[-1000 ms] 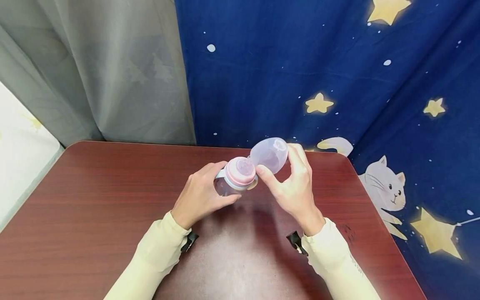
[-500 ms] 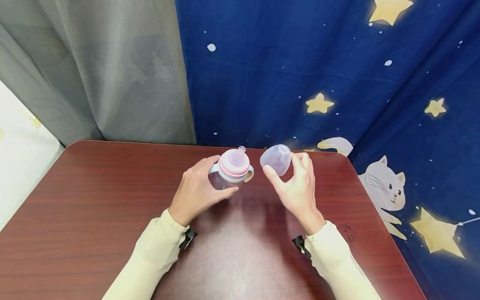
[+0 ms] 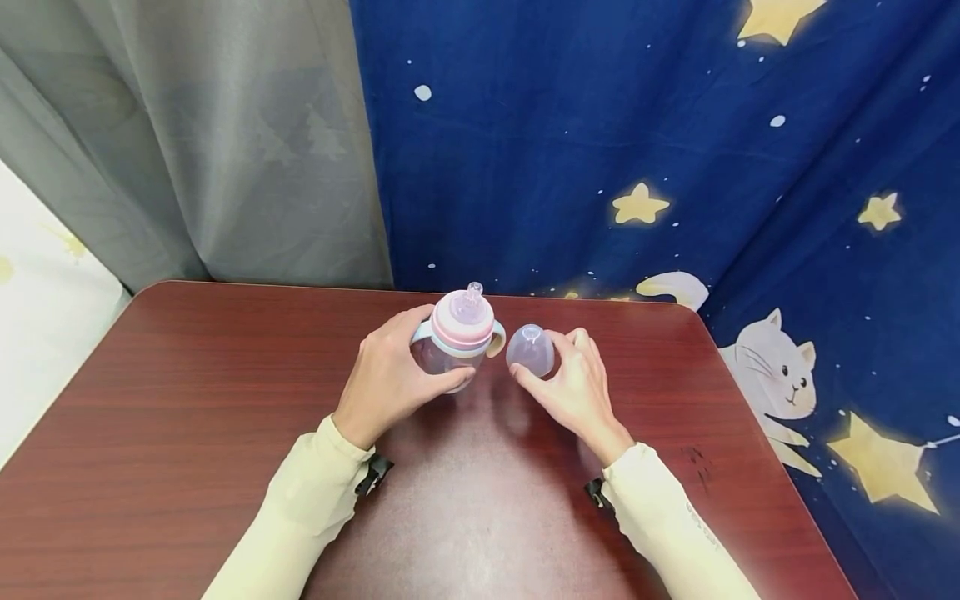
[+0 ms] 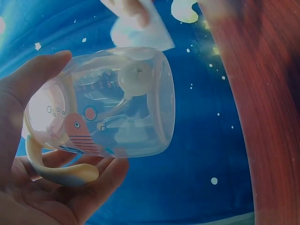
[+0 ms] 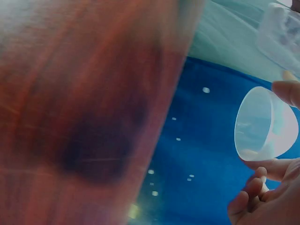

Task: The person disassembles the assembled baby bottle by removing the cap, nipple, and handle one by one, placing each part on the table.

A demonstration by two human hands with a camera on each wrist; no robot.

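My left hand (image 3: pixel 393 364) grips a clear baby bottle (image 4: pixel 136 112) round its side, below a pink-and-white collar topped by a clear teat (image 3: pixel 471 305). Two curved handles stick out from the collar; one handle (image 4: pixel 65 173) lies across the fingers in the left wrist view. Inside the bottle a tube with a round weight shows. My right hand (image 3: pixel 576 387) pinches a translucent domed cap (image 3: pixel 531 350) between thumb and fingers, just right of the bottle and apart from it. In the right wrist view the cap's (image 5: pixel 255 124) open rim faces away from the palm.
Both hands are above a dark red wooden table (image 3: pixel 225 467). Behind its far edge hang a grey curtain (image 3: pixel 262 167) and a blue star-printed curtain (image 3: pixel 525 150). A white surface (image 3: pixel 45 292) stands at the left.
The cap has come away from the teat to the right, then dropped lower and turned dome-up. The bottle has shifted slightly left and stands more upright.
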